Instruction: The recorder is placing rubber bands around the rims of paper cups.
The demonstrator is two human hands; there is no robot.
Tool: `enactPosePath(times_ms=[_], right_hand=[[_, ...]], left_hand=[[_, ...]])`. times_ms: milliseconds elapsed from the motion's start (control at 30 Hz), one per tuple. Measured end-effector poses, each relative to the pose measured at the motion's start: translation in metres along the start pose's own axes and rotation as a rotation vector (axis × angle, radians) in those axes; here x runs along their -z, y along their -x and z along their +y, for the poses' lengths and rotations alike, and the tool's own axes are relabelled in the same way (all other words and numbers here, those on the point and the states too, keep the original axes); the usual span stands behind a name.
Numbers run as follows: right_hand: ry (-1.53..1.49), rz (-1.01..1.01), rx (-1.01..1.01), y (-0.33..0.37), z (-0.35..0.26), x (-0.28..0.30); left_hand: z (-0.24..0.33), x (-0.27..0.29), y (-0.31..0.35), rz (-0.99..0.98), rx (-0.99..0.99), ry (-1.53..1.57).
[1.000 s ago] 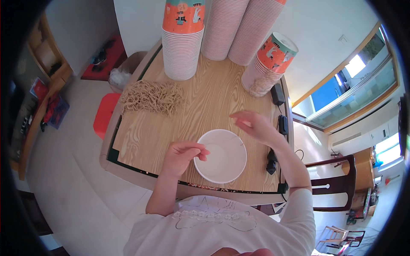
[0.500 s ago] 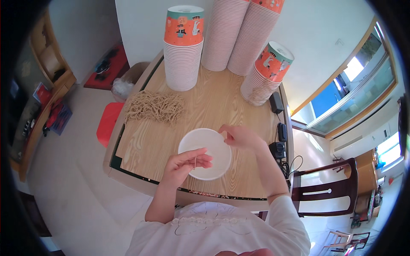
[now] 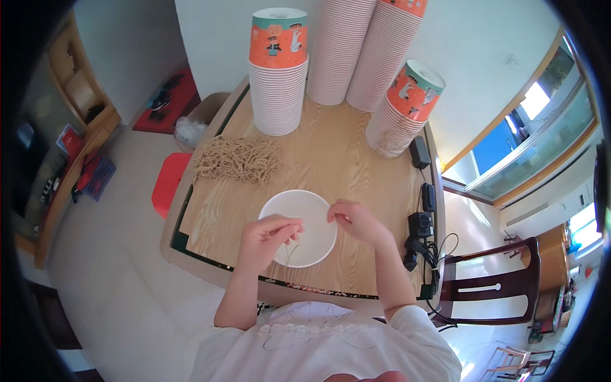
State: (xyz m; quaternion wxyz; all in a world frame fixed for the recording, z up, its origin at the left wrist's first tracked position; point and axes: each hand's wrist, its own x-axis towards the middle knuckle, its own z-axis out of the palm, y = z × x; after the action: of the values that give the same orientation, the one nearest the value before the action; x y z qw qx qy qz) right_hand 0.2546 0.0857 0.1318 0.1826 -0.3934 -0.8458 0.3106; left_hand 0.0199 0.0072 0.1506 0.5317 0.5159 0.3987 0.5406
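Observation:
A round white paper bucket point(image 3: 307, 248) stands with its mouth up near the front of the table. Over its left side, my left hand point(image 3: 267, 240) is closed in a pinch on a thin tan string point(image 3: 289, 256), whose end dangles over the bucket's inside. At the bucket's right rim is my right hand point(image 3: 358, 221), its fingers bent together; anything small between the fingertips cannot be made out. A loose heap of tan strings point(image 3: 237, 159) lies farther left on the wooden table point(image 3: 331, 156).
Nested stacks of white-and-orange printed paper buckets point(image 3: 278, 95) rise along the back, with a shorter stack point(image 3: 401, 121) at the back right. Black power adapters point(image 3: 420, 224) and cables line the right edge. A dark wooden chair point(image 3: 493, 286) and a red stool point(image 3: 170, 184) flank the table.
My left hand has gone from spread fingers to a pinch with the string hanging lower. The bucket has shifted a little left on the table. My right hand stays by its rim.

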Motion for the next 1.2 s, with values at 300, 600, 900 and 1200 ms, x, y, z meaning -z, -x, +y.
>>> enactPosePath(times_ms=[300,600,900,1200], right_hand=[[-0.225,0.449,-0.023,0.032,-0.056,-0.008],[-0.655,0.46,-0.187,0.044,-0.042,-0.034],[-0.673,0.565,-0.283,0.06,-0.042,-0.014],[-0.521,0.563,-0.203,0.056,-0.057,-0.011]], left_hand=[[-0.001,-0.033,-0.006,0.132,-0.313,-0.699],[-0.012,-0.046,-0.018,0.127,-0.345,-0.618],[-0.024,-0.036,-0.016,0.187,-0.266,-0.658],[-0.02,-0.043,-0.019,0.08,-0.204,-0.745]])
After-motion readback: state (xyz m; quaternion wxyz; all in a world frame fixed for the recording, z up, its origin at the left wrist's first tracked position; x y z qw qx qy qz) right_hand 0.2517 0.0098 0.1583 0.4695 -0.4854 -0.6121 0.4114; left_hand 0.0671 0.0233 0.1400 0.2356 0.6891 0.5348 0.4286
